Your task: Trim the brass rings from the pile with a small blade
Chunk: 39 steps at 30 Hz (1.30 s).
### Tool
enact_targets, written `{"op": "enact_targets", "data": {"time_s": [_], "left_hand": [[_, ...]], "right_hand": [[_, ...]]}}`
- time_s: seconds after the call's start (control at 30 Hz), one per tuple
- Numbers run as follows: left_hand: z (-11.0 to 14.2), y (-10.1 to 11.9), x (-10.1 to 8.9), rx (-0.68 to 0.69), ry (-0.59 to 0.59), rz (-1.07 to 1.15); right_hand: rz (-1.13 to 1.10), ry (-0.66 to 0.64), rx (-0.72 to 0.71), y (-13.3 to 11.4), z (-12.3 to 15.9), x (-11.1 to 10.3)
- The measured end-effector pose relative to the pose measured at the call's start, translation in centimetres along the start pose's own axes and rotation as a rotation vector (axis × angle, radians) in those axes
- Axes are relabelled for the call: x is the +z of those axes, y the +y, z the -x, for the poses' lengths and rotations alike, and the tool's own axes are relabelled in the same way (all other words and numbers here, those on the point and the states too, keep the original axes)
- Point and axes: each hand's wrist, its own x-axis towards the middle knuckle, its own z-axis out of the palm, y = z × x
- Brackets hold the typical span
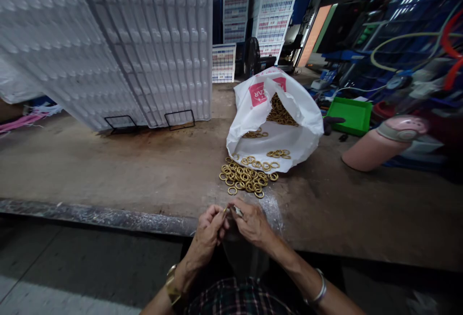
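Observation:
My left hand (pixel 210 228) is closed at the table's front edge, its fingertips pinching a small brass ring (pixel 225 209) seen nearly edge-on. Right beside it, my right hand (pixel 252 222) is closed too, with its fingertips at the ring. A small greyish thing (pixel 238 212) shows between its thumb and fingers; its kind is too unclear to name. Just beyond both hands lies a loose pile of brass rings (pixel 245 178). It spills from the mouth of a white plastic sack (pixel 249 129), which lies on its side with more rings inside.
Tall stacks of translucent ribbed trays (pixel 159 49) stand at the back left of the wooden table (pixel 144 170), by black wire holders (pixel 180 119). To the right are a pink bottle (pixel 379 146) and a green tray (pixel 350 115). White crates (pixel 273 16) are stacked behind.

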Motion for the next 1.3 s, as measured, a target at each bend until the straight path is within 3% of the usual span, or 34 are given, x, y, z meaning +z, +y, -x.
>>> {"op": "enact_targets", "data": {"time_s": [0.13, 0.47, 0.8, 0.93, 1.07, 1.3], "left_hand": [[0.1, 0.4, 0.4, 0.007, 0.024, -0.022], [0.2, 0.9, 0.6, 0.031, 0.068, -0.110], [1.3, 0.8, 0.4, 0.039, 0.013, -0.095], [1.8, 1.0, 0.7, 0.024, -0.087, 0.052], [1.3, 1.0, 0.8, -0.039, -0.069, 0.247], [0.8, 1.2, 0.1, -0.111, 0.007, 0.503]], "right_hand": [[0.172, -0.045, -0.091, -0.1, 0.6, 0.2], [0.287, -0.064, -0.051, -0.1, 0.5, 0.6], [0.451, -0.182, 0.133, -1.2, -0.4, -0.5], [0.500, -0.056, 0.143, -0.4, -1.5, -0.2], [0.549, 0.051, 0.145, 0.3, -2.7, 0.6], [0.609, 0.029, 0.180, 0.3, -3.5, 0.6]]}}
